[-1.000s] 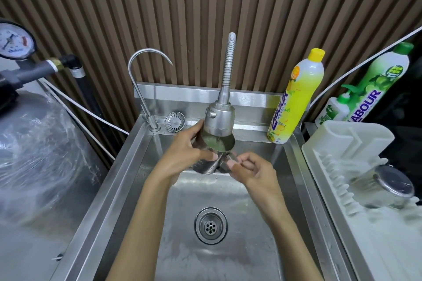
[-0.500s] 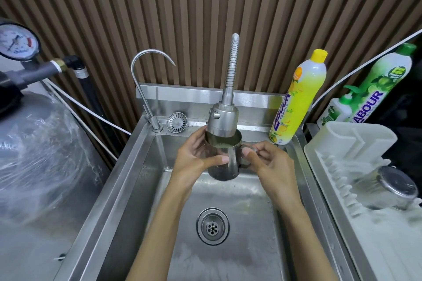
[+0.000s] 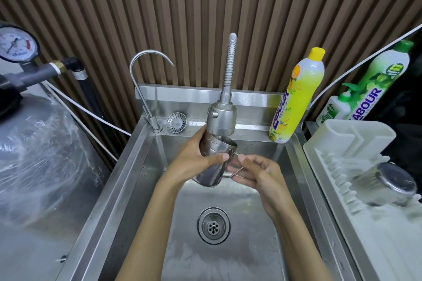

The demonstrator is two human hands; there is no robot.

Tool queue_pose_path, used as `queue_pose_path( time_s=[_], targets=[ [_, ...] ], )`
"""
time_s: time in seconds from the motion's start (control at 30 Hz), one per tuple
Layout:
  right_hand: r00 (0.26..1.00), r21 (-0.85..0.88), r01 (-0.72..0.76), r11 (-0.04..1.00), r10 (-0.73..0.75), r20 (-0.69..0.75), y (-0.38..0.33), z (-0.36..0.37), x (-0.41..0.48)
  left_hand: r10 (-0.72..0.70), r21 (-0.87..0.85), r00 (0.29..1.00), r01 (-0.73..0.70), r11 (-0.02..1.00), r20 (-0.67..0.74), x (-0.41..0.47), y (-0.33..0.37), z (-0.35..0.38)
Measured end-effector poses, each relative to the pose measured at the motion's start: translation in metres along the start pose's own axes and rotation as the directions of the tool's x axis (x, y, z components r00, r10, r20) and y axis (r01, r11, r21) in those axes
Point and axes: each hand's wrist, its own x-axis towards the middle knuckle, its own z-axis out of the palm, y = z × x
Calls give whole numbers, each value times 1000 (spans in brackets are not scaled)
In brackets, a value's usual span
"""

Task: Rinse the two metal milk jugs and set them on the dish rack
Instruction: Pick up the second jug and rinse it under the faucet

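Tilted since half a second ago: small stainless-steel milk jug (image 3: 215,150), then upright beneath the spray head, now leaning with its mouth up towards the back and its base towards the person.

- Location: held above the stainless-steel sink (image 3: 146,166), rim just under the steel spray head on its flexible hose (image 3: 221,118).
- Left hand (image 3: 194,162): wrapped round the jug body, thumb across the front.
- Right hand (image 3: 258,175): fingers curled, pinching the thin wire handle on the jug's right side.
- Second metal milk jug (image 3: 388,185): lying on its side on the white plastic dish rack (image 3: 342,139) right of the sink, base towards the camera, blurred.
- Round drain strainer (image 3: 213,226): sink floor, below the hands.
- Chrome gooseneck tap (image 3: 146,80): back-left corner of the sink.
- Yellow dish-soap bottle (image 3: 294,98): upright on the back-right rim.
- Green dish-soap bottle (image 3: 376,84): leaning behind the rack.
- Round pressure gauge (image 3: 16,44): far left, on a dark pipe.
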Motion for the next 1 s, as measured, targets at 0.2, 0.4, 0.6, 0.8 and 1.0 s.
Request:
queue_pose_path(
  time_s=[0.2,0.4,0.6,0.8,1.0],
  targets=[
    [992,-123,14,992,-29,-126,-1,1,-7,-88,16,988,87,996,127,9,-16,1],
    [942,-520,222,825,-319,-104,-6,-1,-6,-79,-322,997,79,943,14,3,-33,19],
    [934,-420,330,845,-357,14,-5,-9,-1,-31,-424,981,-54,904,-191,2,-40,38],
    [965,-134,255,958,-243,100,2,-15,11,92,-269,938,-189,944,-335,5,-30,39],
    [993,96,56,994,-66,102,18,-8,22,234,245,861,-133,960,-452,-4,-18,29]
  ],
)
